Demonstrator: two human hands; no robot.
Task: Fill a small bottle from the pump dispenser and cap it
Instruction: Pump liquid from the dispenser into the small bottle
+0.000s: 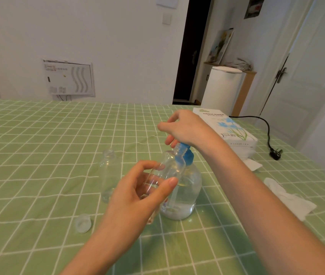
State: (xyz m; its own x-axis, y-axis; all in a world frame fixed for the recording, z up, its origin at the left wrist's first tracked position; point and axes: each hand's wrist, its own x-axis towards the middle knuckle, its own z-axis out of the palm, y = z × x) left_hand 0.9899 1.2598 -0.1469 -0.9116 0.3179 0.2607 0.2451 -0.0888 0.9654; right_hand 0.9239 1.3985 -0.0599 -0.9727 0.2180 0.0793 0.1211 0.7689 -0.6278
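My left hand grips a small clear bottle, tilted, with its mouth up against the blue pump head of the clear dispenser. The dispenser stands on the green checked tablecloth and holds clear liquid in its lower part. My right hand rests on top of the pump head with loosely curved fingers pointing left. A clear cap lies on the cloth at the front left.
A second empty clear bottle stands upright just left of the dispenser. A tissue paper box lies at the back right, with crumpled tissues nearer, and a black power cord with plug beside them.
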